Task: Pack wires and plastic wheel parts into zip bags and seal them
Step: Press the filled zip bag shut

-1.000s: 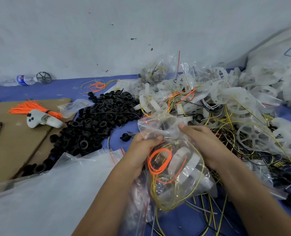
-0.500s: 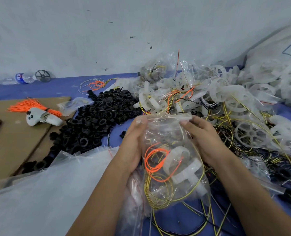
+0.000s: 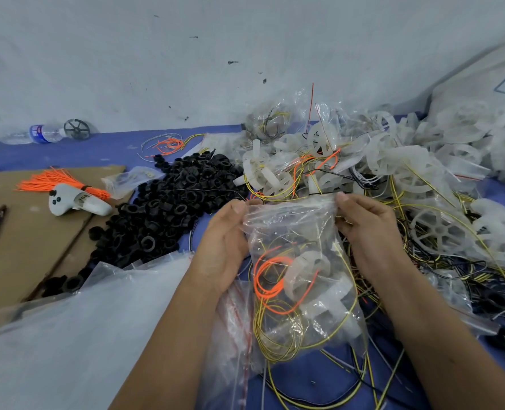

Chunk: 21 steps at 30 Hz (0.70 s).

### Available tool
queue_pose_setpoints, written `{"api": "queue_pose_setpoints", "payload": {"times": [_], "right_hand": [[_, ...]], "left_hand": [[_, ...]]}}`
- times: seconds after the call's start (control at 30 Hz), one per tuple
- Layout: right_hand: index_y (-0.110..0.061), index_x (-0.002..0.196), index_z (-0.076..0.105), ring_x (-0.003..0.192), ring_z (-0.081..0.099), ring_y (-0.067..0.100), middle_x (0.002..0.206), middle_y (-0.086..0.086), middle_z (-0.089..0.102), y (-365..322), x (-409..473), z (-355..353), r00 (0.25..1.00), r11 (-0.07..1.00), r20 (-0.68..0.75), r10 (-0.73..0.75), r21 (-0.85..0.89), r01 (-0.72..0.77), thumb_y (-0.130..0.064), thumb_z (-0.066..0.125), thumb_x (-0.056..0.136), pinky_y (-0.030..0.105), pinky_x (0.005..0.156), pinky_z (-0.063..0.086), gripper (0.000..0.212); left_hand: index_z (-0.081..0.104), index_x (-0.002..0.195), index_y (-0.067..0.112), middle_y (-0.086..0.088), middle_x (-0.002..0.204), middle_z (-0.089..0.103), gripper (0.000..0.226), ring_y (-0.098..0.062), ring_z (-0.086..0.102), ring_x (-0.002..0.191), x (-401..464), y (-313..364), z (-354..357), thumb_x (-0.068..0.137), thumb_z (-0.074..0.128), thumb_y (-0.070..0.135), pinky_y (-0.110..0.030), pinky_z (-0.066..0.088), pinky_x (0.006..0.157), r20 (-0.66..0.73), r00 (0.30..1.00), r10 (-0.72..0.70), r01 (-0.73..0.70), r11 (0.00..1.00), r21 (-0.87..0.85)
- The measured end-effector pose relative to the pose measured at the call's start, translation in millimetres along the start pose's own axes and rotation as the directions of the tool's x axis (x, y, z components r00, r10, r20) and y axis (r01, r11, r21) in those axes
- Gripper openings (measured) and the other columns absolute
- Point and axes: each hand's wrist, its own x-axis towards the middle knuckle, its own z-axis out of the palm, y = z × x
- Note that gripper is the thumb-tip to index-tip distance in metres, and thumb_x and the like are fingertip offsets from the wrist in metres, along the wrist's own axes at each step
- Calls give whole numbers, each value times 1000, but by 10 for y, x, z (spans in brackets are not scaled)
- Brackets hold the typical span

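While the far left of the floor holds only bystanders, a water bottle (image 3: 42, 133) against the wall, a bundle of orange ties (image 3: 56, 182) and a white controller (image 3: 76, 202) on the cardboard (image 3: 23, 255), none of it matters to closing the bag, and the heap of black rings (image 3: 168, 208) just right of them can also be left alone. Moving inward, the left hand (image 3: 223, 247) pinches the left top corner of the zip bag (image 3: 301, 276) between thumb and fingertips, fingers curled onto the plastic. That bag hangs between the two hands above the blue cloth (image 3: 103, 149), already loaded with an orange wire (image 3: 267, 279), yellow wire coils (image 3: 277, 341) and a white wheel part (image 3: 310, 270), so I judge the step in hand to be the sealing. To do it well, the mouth should be pulled taut and level so the two zip tracks line up, then pressed shut from one corner across to the other, with a check that no wire loop pokes up into the strip; whether the tracks are already mated cannot be told through the crumpled plastic. On the other side the right hand (image 3: 366, 229) grips the right top corner in the same pinch. Beyond it lies the tangled pile of white wheels (image 3: 434, 232) and loose wires, near enough that a stray strand could snag the bag, so keeping it lifted clear seems wise.
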Motion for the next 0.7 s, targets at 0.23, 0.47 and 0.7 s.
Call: {"api": "queue_pose_setpoints", "payload": {"times": [0.23, 0.47, 0.7], "right_hand": [[-21, 84, 70, 70, 65, 17, 80, 4, 71, 114, 8, 44, 994, 974, 81, 75, -219, -56, -35, 68, 94, 30, 65, 54, 17], [-3, 92, 73, 78, 70, 31, 91, 20, 75, 166, 39, -50, 983, 938, 24, 184, -302, -168, -10, 82, 79, 37, 70, 60, 17], [1, 78, 70, 78, 61, 28, 85, 22, 70, 193, 15, 23, 993, 943, 103, 65, -331, -27, -32, 60, 99, 45, 84, 50, 40]], "left_hand": [[55, 83, 14, -1, 81, 59, 30, -14, 52, 73, 57, -40, -25, 88, 54, -15, -21, 47, 66, -105, 980, 170, -137, 953, 269], [48, 63, 12, -5, 91, 65, 42, -22, 53, 92, 109, -88, -130, 73, 37, -27, -28, 42, 66, -428, 857, 287, -107, 912, 396], [60, 76, 12, -5, 89, 60, 11, -24, 52, 89, 79, 82, 146, 79, 51, 7, -38, 42, 79, -66, 708, 703, -184, 273, 944]]}}
